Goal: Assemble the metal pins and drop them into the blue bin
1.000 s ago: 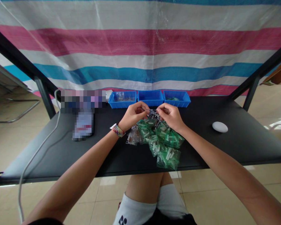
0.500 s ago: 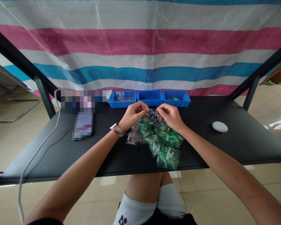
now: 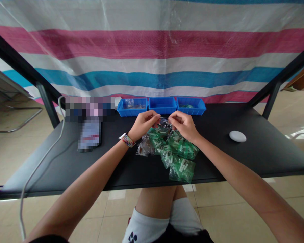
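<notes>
My left hand point(image 3: 146, 124) and my right hand point(image 3: 182, 124) face each other over the far end of a pile on the black table. Fingers on both hands are pinched together. A thin metal piece point(image 3: 164, 117) spans the gap between the fingertips, one end at each hand. Under and in front of the hands lie green plastic packets point(image 3: 182, 168) with white and metal pieces inside. Clear packets point(image 3: 145, 146) lie at the pile's left side. Loose metal pieces point(image 3: 169, 125) show between the hands, partly hidden by my right hand.
Behind the hands stand a left blue bin point(image 3: 132, 112) with small packets, a middle blue bin point(image 3: 162, 110) and a right blue bin point(image 3: 192, 112) holding something green. A white oval object point(image 3: 237, 136) sits at the right. A cable point(image 3: 44, 155) and pixelated items are at the left.
My right hand has shifted very slightly left, and its fingertips have moved a little. The packets and bins stay where they were.
</notes>
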{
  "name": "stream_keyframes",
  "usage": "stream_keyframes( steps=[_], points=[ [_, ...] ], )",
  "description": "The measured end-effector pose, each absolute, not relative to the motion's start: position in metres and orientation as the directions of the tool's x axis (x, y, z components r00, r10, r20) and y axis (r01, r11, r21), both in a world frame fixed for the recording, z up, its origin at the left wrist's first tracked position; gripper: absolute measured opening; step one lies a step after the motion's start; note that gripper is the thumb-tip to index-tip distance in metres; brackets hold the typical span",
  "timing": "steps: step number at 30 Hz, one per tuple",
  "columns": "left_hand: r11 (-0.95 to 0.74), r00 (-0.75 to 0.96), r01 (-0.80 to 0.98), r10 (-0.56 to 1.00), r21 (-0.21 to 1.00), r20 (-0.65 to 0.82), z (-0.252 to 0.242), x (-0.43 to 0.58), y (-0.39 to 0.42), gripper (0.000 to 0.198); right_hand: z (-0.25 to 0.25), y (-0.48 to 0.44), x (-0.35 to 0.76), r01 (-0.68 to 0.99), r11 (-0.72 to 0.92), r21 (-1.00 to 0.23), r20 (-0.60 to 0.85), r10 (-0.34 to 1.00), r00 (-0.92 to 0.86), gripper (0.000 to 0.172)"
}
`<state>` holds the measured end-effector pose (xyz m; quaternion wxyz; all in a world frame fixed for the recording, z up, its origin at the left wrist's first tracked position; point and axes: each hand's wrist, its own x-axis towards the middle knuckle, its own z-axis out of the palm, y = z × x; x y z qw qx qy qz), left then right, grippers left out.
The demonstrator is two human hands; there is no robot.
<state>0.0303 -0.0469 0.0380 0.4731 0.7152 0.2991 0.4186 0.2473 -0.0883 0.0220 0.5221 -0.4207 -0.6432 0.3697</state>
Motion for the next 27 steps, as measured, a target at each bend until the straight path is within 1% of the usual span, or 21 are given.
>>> stream_keyframes(
  steps=[6, 13, 20, 27],
  points=[
    [-0.359, 0.481, -0.012, 0.816, 0.933, 0.321, 0.0365, 0.0305, -0.0463, 0.034, 0.0238, -0.089, 0.2469, 0.192, 0.391, -0.9, 0.381, 0.921, -0.088, 0.036],
    [-0.342, 0.459, -0.036, 0.829, 0.939, 0.32, 0.0374, 0.0314, -0.0471, 0.029, 0.0241, -0.0893, 0.2467, 0.195, 0.381, -0.904, 0.369, 0.924, -0.095, 0.038],
    [-0.334, 0.448, -0.007, 0.842, 0.943, 0.302, 0.0408, 0.0314, -0.049, 0.032, 0.0247, -0.0893, 0.2465, 0.21, 0.353, -0.912, 0.342, 0.935, -0.09, 0.046],
    [-0.325, 0.427, -0.007, 0.854, 0.946, 0.297, 0.0404, 0.0302, -0.0464, 0.038, 0.0264, -0.0908, 0.2456, 0.205, 0.367, -0.907, 0.353, 0.93, -0.102, 0.044]
  ],
)
